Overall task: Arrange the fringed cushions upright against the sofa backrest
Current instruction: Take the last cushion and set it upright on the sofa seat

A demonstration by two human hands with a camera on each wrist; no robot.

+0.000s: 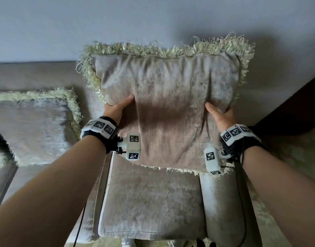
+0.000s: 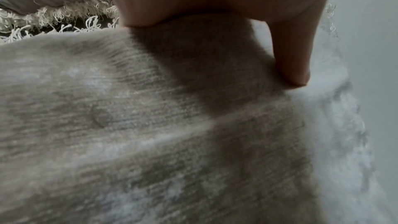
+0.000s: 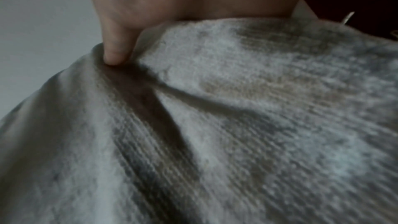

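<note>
A beige cushion (image 1: 167, 107) with pale green fringe is held up in the air above the sofa seat (image 1: 149, 207), tilted back toward the wall. My left hand (image 1: 115, 108) grips its left edge, thumb on the front and fingers hidden behind. My right hand (image 1: 220, 113) grips its right edge the same way. In the left wrist view my thumb (image 2: 293, 60) presses into the fabric (image 2: 150, 125). The right wrist view shows the other thumb (image 3: 116, 48) dug into a fold of the cushion (image 3: 258, 108). A second fringed cushion (image 1: 33, 122) lies flat on the sofa to the left.
The sofa backrest (image 1: 37, 73) runs along a plain wall (image 1: 117, 24). A rounded armrest (image 1: 222, 207) borders the seat on the right. Dark furniture (image 1: 295, 107) stands at the far right. A pale shaggy rug (image 1: 263, 220) covers the floor.
</note>
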